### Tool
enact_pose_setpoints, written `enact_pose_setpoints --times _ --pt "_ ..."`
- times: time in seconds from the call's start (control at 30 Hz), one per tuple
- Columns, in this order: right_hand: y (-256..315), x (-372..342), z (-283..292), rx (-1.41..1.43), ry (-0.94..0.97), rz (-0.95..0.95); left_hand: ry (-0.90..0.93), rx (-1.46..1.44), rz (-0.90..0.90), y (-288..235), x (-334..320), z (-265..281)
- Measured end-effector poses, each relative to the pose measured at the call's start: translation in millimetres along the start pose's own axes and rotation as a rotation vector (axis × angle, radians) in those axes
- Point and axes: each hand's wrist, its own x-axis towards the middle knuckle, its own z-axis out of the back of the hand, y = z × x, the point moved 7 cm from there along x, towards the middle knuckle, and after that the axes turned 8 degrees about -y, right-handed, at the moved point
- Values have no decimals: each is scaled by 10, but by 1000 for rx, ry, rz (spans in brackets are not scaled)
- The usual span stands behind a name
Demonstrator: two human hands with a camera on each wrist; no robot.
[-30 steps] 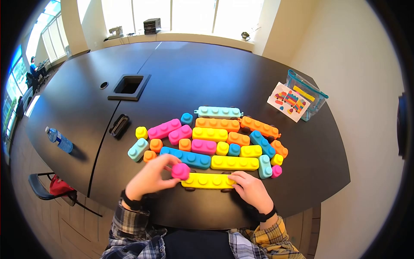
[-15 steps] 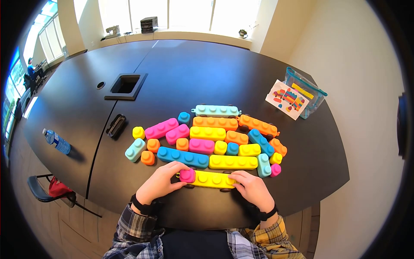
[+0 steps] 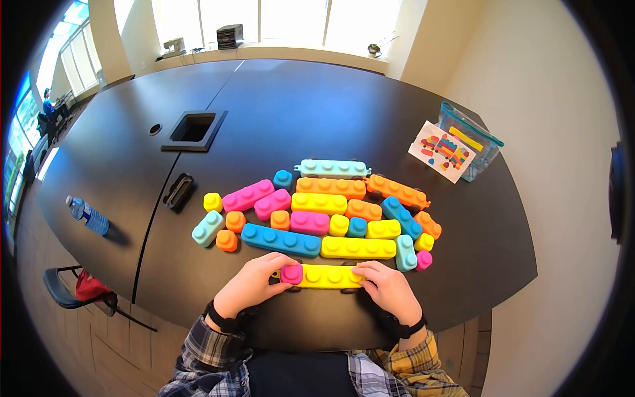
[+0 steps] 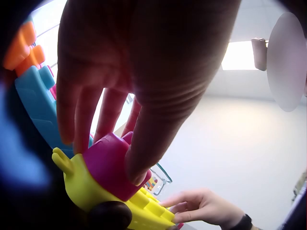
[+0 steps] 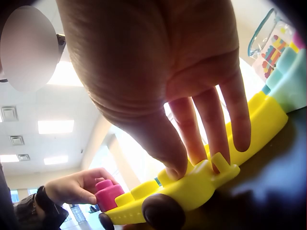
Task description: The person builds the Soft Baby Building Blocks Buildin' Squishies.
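Black, smooth-topped table (image 3: 476, 238), bright windows (image 3: 294, 20) on the far side, pale wall (image 3: 549, 132) at right. Seam (image 3: 148, 258) runs near to far on the left, up to a square black-framed cutout (image 3: 186, 145). Clear plastic bottle with blue label (image 3: 89, 216) at left; dark chair (image 3: 58, 291) past the left edge.

Long yellow studded base on dark wheels (image 3: 324, 276) sits near side, centre, parallel to the near edge. Single-stud pink block (image 3: 291, 274) is on its left end. Left hand (image 3: 248, 288) pinches the pink block, thumb near side, fingers far; right hand (image 3: 391, 288) grips the base's right end the same way.

Clearances: near edge is close — narrow strip of tabletop between base and torso. Far side is tight too: long blue four-stud block (image 3: 281, 241) and long yellow four-stud block (image 3: 358, 248) just beyond. More tabletop sideways — left to the seam, right to the table corner. Clear pouch with teal trim (image 3: 488, 155) and white printed card (image 3: 433, 149) sit by the far right edge.
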Motion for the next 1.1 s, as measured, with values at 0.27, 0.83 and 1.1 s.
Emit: enact_pose_setpoints --times 0.27,0.83,1.1 --pt "-68 -46 17 -13 5 -24 -63 8 -1 -28 -4 -57" --pt "-44 -42 -78 2 8 -31 -120 111 73 29 -66 8" --pt "-41 -49 -69 7 6 -45 -136 161 80 7 -95 3"
